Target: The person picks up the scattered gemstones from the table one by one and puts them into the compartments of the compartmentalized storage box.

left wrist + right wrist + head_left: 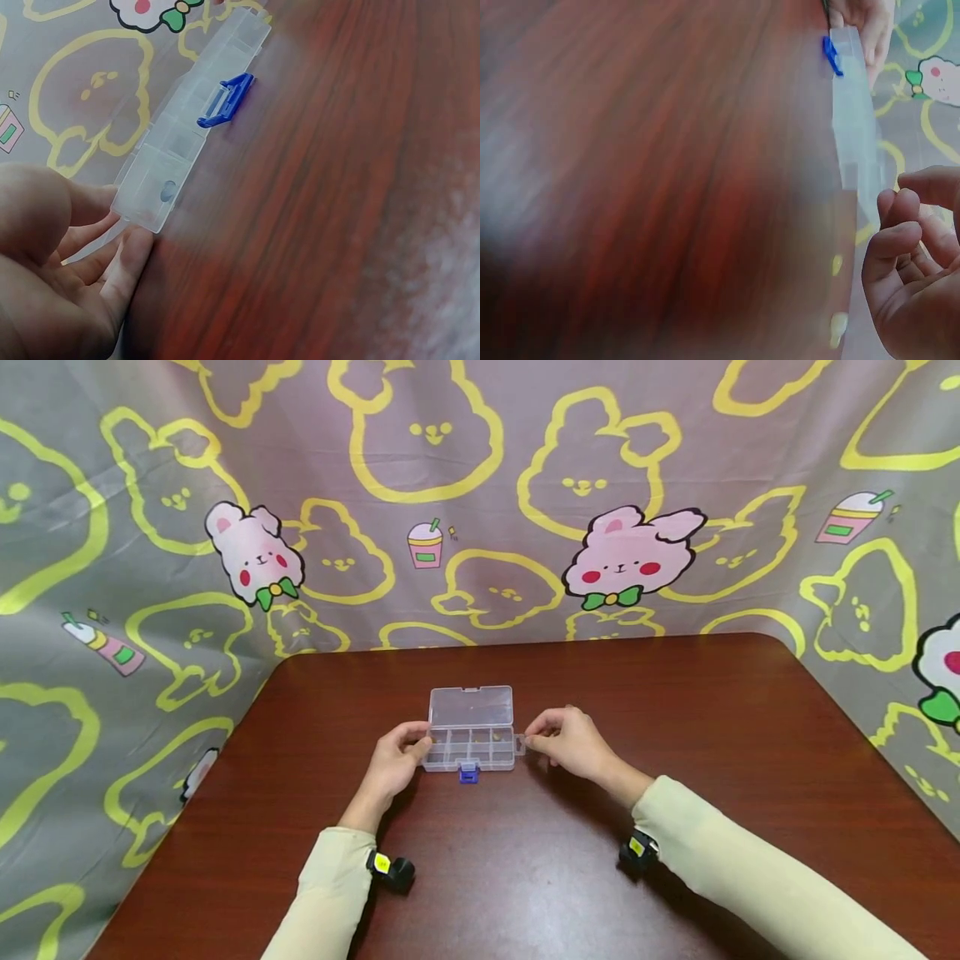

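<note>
A clear plastic compartment box (480,758) stands on the table with its lid (471,707) raised at the back. Its blue latch (468,774) hangs at the front. Small yellowish bits (497,736) lie in its rear compartments. My left hand (393,760) grips the box's left end between thumb and fingers. A dark spot (168,191) shows through the box wall in the left wrist view. At the right end, my right hand (570,742) pinches at the box's clear side tab (521,744), fingers curled. The right fingertips (904,201) partly hide their contact.
The dark red-brown wooden table (480,860) reflects light near its front. A grey curtain (495,468) with yellow rabbit outlines hangs behind and along both sides. Small black cameras are strapped to both wrists, below light sleeves (720,835).
</note>
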{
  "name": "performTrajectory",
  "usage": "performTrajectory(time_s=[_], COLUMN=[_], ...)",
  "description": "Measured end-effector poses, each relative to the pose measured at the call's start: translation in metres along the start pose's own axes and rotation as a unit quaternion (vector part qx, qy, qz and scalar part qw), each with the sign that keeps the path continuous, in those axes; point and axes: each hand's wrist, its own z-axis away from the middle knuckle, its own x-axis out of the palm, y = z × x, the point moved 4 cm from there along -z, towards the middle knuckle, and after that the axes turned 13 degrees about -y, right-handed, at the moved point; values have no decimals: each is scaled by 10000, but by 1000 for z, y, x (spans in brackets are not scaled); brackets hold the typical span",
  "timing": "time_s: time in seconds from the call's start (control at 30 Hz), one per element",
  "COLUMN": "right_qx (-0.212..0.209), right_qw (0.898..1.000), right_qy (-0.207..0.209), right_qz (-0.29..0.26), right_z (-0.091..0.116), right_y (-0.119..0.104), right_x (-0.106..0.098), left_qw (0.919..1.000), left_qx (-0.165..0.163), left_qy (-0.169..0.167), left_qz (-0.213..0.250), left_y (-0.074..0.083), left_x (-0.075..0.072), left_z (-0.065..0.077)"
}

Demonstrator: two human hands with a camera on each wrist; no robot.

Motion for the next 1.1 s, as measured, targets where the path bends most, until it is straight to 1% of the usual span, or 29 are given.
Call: performTrajectory(time_s=[0.13,0.33,0.6,0.9,1.1], right_qx=[73,172,251,341,245], right_qw=[9999,9997,9995,9991,9992], right_qy=[60,-50,-111,-208,-288], right_qz=[-34,-186,125,119,160], right_z=[8,14,16,11,3], right_y=[11,21,35,41,38], right_x=[-8,-14,-23,-27,-24], left_qw=[10000,9999,9998,9998,9999], left_qx=[-59,-77,-176,-170,-102], left_qy=[24,42,78,86,77], left_qz=[-25,-76,-80,-95,-113], left_y=[-1,0,1,0,0], left_x=[1,0,1,0,0], left_z=[0,2,0,-1,-1])
